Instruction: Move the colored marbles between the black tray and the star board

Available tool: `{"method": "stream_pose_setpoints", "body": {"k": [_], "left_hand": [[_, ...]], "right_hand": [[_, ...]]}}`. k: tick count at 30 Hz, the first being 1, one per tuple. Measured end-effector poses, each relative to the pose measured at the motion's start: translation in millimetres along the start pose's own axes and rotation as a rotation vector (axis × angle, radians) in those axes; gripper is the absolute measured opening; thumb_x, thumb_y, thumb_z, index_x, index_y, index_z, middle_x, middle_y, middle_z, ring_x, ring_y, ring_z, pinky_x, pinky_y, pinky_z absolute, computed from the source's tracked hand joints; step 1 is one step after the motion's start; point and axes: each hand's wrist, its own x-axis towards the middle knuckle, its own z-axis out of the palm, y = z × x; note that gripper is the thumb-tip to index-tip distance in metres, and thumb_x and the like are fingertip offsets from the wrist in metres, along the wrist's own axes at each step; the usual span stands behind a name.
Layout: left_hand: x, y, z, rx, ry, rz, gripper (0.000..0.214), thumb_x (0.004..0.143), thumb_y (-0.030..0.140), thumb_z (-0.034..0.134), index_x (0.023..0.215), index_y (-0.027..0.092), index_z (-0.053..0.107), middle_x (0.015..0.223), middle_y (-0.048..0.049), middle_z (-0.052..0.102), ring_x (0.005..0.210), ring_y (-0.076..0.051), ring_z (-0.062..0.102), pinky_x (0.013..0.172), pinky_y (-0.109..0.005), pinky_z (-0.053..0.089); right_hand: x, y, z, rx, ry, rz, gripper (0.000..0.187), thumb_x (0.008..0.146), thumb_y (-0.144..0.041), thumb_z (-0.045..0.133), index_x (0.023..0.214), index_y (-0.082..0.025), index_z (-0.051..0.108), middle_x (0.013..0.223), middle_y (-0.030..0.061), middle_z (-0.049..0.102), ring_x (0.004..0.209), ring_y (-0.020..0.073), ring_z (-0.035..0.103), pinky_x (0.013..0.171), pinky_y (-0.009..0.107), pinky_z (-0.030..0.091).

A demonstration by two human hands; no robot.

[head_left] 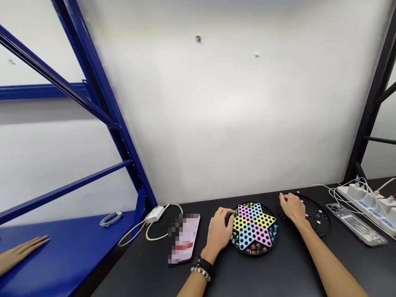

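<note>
A round Chinese checkers board lies on the black table, its star of pink, blue and yellow points dotted with holes. Coloured pieces sit in the pockets around the star. My left hand is at the board's left rim, thumb and fingers closed on the edge. To the right lies a round black tray with several small white and purple spots in it. My right hand is over the tray's left side, fingers curled at its far left rim. Its fingertips are partly hidden.
A phone and a white charger with cable lie left of the board. At the right are a clear case and a power strip. Another person's hand rests on the blue shelf near a grey ring.
</note>
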Motion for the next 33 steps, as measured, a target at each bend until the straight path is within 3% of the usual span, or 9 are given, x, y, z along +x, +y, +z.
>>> {"method": "stream_pose_setpoints", "body": {"k": [4,6,10,17,24,33], "left_hand": [[0.3,-5.9,-2.8,0.131,-0.057,-0.105,0.024,0.092,0.019,0.04,0.092,0.024,0.064,0.093,-0.0027,0.064,0.09,-0.021,0.065,0.078,-0.032,0.048],[-0.5,-8.1,-2.7,0.142,-0.067,-0.093,0.025,0.093,0.021,0.041,0.099,0.025,0.065,0.098,-0.0032,0.063,0.09,-0.021,0.065,0.077,-0.031,0.048],[1.3,-9.4,0.9,0.156,-0.135,0.023,0.032,0.092,0.028,0.046,0.121,0.03,0.061,0.109,-0.0038,0.061,0.098,-0.021,0.064,0.082,-0.031,0.049],[23.9,-5.9,4.5,0.313,-0.238,0.104,0.032,0.093,0.034,0.046,0.122,0.029,0.058,0.112,-0.0059,0.061,0.096,-0.024,0.065,0.081,-0.034,0.05],[39.1,1.6,17.3,0.416,-0.281,0.1,0.03,0.097,0.032,0.036,0.116,0.022,0.057,0.107,-0.0091,0.062,0.085,-0.028,0.069,0.074,-0.037,0.051],[43.3,-5.1,20.4,0.483,-0.393,0.116,0.033,0.102,0.031,0.027,0.113,0.021,0.057,0.109,-0.0105,0.065,0.089,-0.026,0.069,0.08,-0.038,0.051]], "right_hand": [[6.7,29.7,6.8,-0.101,-0.013,0.016,0.041,0.093,-0.043,0.038,0.08,-0.02,0.069,0.097,0.012,0.066,0.097,0.0306,0.06,0.081,0.042,0.042],[6.6,31.5,10.1,-0.111,0.0,0.009,0.036,0.093,-0.043,0.041,0.086,-0.021,0.069,0.101,0.012,0.065,0.103,0.0324,0.056,0.085,0.046,0.041],[1.0,13.8,13.2,-0.056,0.035,-0.075,0.032,0.094,-0.043,0.042,0.094,-0.022,0.066,0.104,0.0107,0.062,0.104,0.0297,0.054,0.089,0.047,0.038],[-16.4,-19.9,22.1,0.095,-0.09,-0.253,0.027,0.094,-0.043,0.043,0.09,-0.024,0.062,0.103,0.0069,0.061,0.105,0.0259,0.052,0.092,0.044,0.035],[-18.4,-19.2,22.1,0.148,-0.19,-0.221,0.029,0.094,-0.044,0.041,0.09,-0.024,0.061,0.104,0.0063,0.06,0.106,0.0254,0.052,0.089,0.041,0.035],[-16.9,-17.2,26.9,0.177,-0.205,-0.227,0.027,0.093,-0.044,0.043,0.089,-0.024,0.062,0.103,0.0064,0.062,0.104,0.026,0.052,0.088,0.041,0.033]]}}
